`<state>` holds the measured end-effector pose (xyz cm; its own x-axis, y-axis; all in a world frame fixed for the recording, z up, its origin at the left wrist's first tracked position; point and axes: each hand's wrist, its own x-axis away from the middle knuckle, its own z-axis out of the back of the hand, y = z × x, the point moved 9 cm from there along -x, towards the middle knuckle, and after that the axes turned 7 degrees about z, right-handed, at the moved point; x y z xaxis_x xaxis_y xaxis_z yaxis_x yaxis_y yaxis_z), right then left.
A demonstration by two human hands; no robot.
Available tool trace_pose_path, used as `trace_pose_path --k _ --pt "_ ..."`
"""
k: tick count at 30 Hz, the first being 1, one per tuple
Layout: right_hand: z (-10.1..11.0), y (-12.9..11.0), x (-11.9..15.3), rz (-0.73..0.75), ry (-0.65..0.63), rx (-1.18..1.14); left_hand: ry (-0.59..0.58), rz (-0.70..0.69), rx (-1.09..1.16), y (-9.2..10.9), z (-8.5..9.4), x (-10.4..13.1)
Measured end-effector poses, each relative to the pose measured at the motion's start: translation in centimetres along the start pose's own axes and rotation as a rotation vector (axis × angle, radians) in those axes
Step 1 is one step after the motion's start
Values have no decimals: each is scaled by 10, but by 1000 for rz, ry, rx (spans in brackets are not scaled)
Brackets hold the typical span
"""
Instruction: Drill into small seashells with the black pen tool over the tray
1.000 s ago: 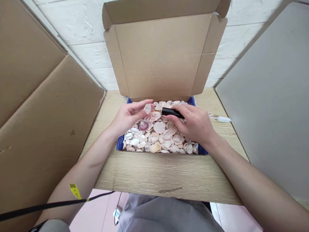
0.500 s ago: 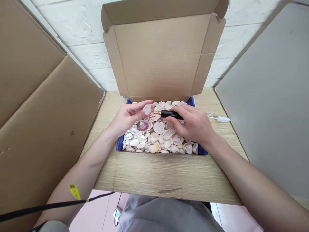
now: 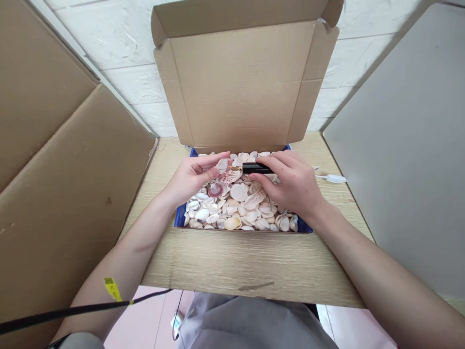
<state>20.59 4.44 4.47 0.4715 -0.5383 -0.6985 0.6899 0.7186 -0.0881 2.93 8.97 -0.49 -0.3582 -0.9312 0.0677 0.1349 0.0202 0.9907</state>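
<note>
Between thumb and fingers, my left hand [image 3: 194,174] pinches a small pale ribbed seashell [image 3: 222,166]. My right hand [image 3: 292,179] grips a mini hand drill [image 3: 254,168] with a black body and a brass-coloured chuck. Its thin tip points left at the shell; whether it touches cannot be made out. Both hands are over an open cardboard box [image 3: 241,87] with blue sides, filled with many loose seashells [image 3: 232,208]. A speckled red-and-white shell [image 3: 231,176] and a purplish shell [image 3: 215,189] lie just below the held shell.
The box stands on a wooden table [image 3: 254,261] against a white brick wall. A white inline switch on a cable [image 3: 336,179] lies right of the box. A cardboard panel [image 3: 72,184] borders the left, a grey panel [image 3: 403,145] the right. A black cable [image 3: 72,310] crosses the lower left.
The drill in my right hand has turned slightly to lie more level, its tip now lined up with the shell. My left hand has barely moved.
</note>
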Motion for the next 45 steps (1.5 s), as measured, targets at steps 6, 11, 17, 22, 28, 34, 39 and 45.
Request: trace_pose_path --k 6,11,17,22,28,34,39,45 --pt "7 1 -1 -4 58 39 -44 77 32 -3 -6 1" --pt "11 -2 -1 16 98 36 -164 113 147 -4 -16 3" --pt "5 -2 0 23 46 55 -208 116 171 0 -22 5" --pt "-6 4 4 -45 -66 32 -163 114 147 -2 -18 4" --pt "-12 3 6 -54 -152 2 -94 93 54 -3 -9 2" --pt "-1 -6 0 52 -21 64 -82 103 59 -3 -10 2" --pt "5 -23 -3 222 41 67 -174 161 116 -3 -24 5" --pt "7 -20 -2 199 63 56 -122 164 106 -1 -22 4"
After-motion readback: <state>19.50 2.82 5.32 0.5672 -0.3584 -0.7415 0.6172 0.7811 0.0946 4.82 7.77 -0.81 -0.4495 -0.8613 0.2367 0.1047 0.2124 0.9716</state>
